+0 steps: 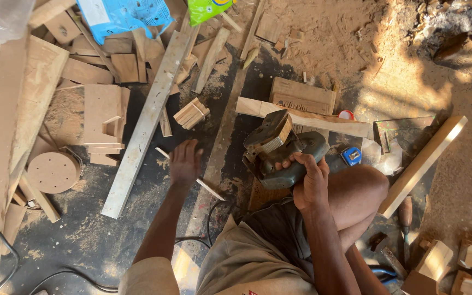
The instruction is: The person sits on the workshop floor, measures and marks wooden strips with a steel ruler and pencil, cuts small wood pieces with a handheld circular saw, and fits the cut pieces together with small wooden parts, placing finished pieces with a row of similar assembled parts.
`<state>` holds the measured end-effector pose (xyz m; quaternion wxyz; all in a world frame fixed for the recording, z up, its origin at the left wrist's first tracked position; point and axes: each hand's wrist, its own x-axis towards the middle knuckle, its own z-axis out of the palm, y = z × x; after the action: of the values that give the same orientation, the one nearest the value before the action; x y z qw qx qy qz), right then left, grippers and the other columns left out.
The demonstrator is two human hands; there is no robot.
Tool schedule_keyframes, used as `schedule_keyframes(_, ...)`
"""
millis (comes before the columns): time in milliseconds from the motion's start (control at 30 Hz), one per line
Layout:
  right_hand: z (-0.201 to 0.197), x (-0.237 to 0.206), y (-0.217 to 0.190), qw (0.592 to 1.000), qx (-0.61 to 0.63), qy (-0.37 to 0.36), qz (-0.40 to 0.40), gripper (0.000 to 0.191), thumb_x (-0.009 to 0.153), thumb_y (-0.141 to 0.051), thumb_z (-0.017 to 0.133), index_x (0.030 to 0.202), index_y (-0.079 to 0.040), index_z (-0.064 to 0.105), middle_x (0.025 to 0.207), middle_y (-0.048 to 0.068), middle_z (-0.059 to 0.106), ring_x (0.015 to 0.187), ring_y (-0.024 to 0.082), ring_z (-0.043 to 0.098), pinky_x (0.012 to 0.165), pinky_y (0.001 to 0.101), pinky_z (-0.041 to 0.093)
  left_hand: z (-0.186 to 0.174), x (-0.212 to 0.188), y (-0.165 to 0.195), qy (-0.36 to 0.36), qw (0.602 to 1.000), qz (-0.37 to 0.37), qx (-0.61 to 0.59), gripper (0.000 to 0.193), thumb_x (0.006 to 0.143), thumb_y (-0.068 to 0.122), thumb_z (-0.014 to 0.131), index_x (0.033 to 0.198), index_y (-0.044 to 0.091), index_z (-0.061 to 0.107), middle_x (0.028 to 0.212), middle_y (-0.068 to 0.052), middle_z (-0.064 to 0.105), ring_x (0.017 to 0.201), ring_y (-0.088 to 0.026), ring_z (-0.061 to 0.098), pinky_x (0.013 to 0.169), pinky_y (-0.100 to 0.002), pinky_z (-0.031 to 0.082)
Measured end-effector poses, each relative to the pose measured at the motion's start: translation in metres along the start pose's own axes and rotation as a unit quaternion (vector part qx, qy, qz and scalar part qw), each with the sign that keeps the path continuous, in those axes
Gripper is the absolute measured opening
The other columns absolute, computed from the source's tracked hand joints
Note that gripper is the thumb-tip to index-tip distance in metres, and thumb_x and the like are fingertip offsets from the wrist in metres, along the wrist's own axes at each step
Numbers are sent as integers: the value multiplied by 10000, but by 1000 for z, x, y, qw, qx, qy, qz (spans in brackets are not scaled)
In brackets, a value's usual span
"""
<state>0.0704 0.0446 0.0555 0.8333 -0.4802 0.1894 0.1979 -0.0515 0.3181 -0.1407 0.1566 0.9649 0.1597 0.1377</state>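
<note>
My right hand (308,180) grips a grey-green electric power tool (277,147), holding it tilted up above my bent knee, its flat base facing left. My left hand (184,161) reaches out over the dusty floor with fingers spread and nothing in it. Its fingertips hover near a thin wooden stick (210,189) lying on the ground. A long pale wooden board (301,116) lies just beyond the tool.
A long grey metal straightedge (146,123) lies diagonally at left. Wood offcuts, a round perforated disc (53,171), a small bundle of sticks (191,113), a blue tape measure (351,155), a plank (424,162) at right and a black cable (77,275) lie around on sawdust.
</note>
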Motion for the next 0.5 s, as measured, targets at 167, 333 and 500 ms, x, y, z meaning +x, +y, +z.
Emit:
schedule_keyframes(167, -3, 13, 9, 999, -18, 28, 0, 121, 920, -8, 597, 987, -31, 499, 826, 102, 592, 740, 223, 620, 741, 482, 593, 2, -39, -13, -52, 995, -37, 79, 480, 1067, 347, 437, 1482, 114, 501, 1503, -80, 452, 1428, -224, 426, 1159, -463, 327)
schedule_keyframes(333, -1, 24, 12, 997, -60, 47, 9, 124, 937, -45, 613, 1014, -23, 519, 825, 100, 597, 717, 221, 614, 675, 453, 571, 1, -33, -17, -70, 994, -59, 66, 466, 1051, 282, 457, 1494, 139, 486, 1513, -51, 454, 1438, -217, 423, 1173, -438, 312)
schedule_keyframes(500, 0, 23, 14, 994, -94, 52, 19, 161, 960, -138, 638, 1062, -69, 534, 779, 80, 579, 638, 201, 594, 582, 421, 546, 4, -34, -20, -50, 996, -63, 48, 464, 1023, 264, 480, 1469, 141, 501, 1512, -24, 460, 1441, -208, 423, 1159, -437, 323)
